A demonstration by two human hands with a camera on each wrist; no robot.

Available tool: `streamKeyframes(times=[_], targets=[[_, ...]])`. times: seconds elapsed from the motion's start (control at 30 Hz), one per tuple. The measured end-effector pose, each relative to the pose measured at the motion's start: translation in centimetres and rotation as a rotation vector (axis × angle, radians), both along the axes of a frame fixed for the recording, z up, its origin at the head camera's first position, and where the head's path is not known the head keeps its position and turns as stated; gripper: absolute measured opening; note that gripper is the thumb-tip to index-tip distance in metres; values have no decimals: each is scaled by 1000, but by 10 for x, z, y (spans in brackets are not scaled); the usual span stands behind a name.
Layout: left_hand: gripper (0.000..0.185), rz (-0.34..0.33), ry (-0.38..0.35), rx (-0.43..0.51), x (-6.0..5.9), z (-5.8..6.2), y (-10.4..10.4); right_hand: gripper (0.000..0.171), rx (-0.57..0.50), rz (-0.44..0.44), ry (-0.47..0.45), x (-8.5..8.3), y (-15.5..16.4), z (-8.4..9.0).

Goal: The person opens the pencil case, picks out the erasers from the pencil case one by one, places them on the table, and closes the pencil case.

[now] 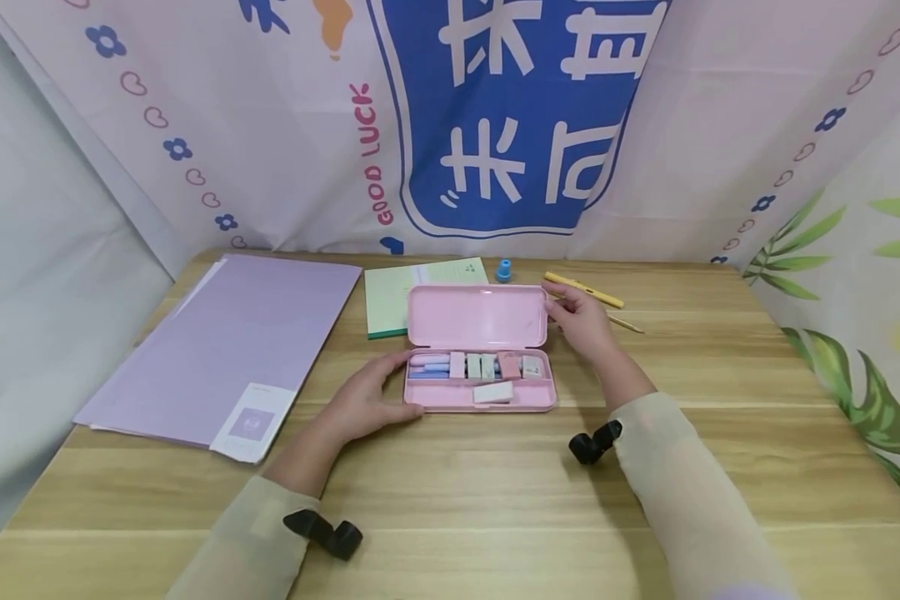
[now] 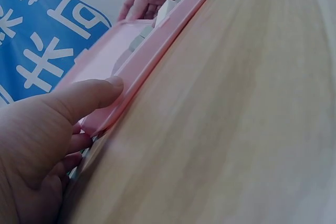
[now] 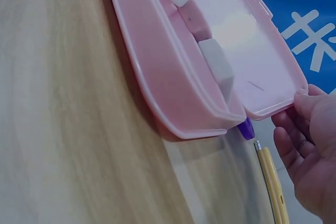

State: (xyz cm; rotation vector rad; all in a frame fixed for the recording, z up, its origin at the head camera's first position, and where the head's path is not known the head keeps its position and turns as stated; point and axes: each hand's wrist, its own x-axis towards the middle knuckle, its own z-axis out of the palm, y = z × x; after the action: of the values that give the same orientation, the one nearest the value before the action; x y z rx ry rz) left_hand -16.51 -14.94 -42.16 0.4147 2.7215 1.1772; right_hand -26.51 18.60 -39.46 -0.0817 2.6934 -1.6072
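Nearest the viewer, wrists: a black camera mount sits on each pale sleeve, above the wooden table (image 1: 450, 500).
Left hand (image 1: 367, 402): rests on the table at the left end of the pink pencil case (image 1: 480, 398); fingers nearly straight, thumb pressed along the front edge of the tray, nothing enclosed in the grip.
Pencil case, tray: lies flat at the middle of the table, between the two hands; it holds pens at the left, a row of small erasers (image 1: 495, 365) standing along the back, and one white eraser (image 1: 492, 392) lying in front.
Pencil case, lid (image 1: 478, 316): stands open and upright behind the tray, inner face toward the viewer.
Right hand (image 1: 581, 319): fingertips pinch the right upper corner of the lid, thumb on the rim; the fingers are lightly curled.
Left of the case: a lilac folder (image 1: 232, 350) lying flat, well apart.
Behind the case: a green notepad (image 1: 390, 296), partly covered by the lid; a small blue cap (image 1: 503, 270); a yellow pen (image 1: 583, 290) just beyond the right hand.
Farthest: a printed cloth backdrop (image 1: 495, 117) hanging behind the table.
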Motion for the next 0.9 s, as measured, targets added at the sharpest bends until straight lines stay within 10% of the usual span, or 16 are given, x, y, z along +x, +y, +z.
streamKeyframes(times=[0.37,0.9], targets=[[89,-17,16,-6,2,0,4,41,69,12,36,7,2,0],[89,-22,24,-20,0,-1,1,35,329,328,229,98,-19,-2]])
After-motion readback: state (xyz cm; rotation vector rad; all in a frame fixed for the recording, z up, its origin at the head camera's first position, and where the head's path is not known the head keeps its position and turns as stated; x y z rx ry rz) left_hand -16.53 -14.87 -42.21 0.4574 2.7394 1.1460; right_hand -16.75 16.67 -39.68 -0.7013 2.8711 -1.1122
